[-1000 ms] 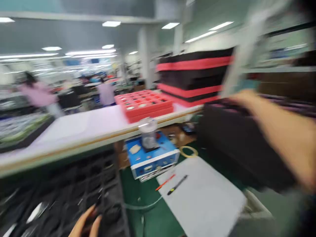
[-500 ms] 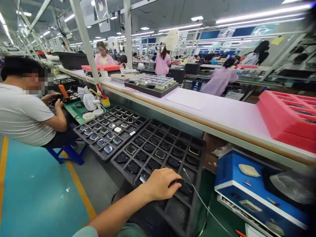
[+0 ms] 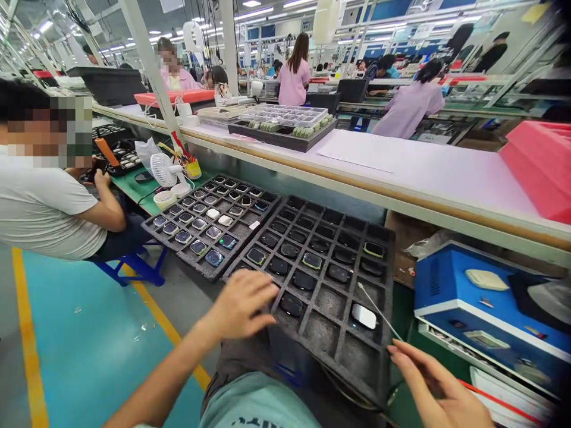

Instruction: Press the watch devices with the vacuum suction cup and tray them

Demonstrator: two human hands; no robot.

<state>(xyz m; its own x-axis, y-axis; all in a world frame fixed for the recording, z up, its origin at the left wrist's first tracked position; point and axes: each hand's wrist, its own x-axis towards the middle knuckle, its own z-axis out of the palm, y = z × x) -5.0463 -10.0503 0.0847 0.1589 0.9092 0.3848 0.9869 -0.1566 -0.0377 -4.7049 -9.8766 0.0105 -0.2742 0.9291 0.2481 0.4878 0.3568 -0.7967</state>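
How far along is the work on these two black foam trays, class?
Done: the farther tray looks nearly full of devices. In hand: the left hand hovers over the nearer tray; the right hand is near a thin white cable. Remaining: several cells there stand empty.

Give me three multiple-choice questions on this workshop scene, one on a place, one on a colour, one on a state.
1. Where does the white desk fan stand? A) on the green bench top B) on the pink foam block C) on the floor
2. What colour is the stool under the seated co-worker? A) red B) blue C) yellow
3. Where does the shiny-faced device lie? A) on the floor B) in a hand C) in a cell of the black foam tray

1 A: the fan's base sits on the green surface. 2 B: its legs show blue. 3 C: cell walls surround it.
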